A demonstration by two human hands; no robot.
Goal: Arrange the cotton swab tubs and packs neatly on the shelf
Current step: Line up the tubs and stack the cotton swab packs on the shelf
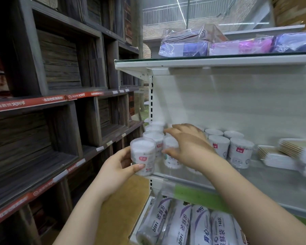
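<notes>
Gripping one tub (143, 151), left hand (117, 168); right hand (187, 144) touches second tub (171, 163).

Dim at left, bright right, blurred, wide-angle warped edges.

Swab tubs (219, 145) on shelf (254, 175) left end; packs (281, 154) right; rolls (200, 225) below.

The rolls (200, 225) on the bottom shelf (140, 218) are showing "140只", "保鲜袋" and "背心". The red strips (30, 103) along the wooden shelving (60, 68) edges are carrying blurred Chinese characters.
</notes>
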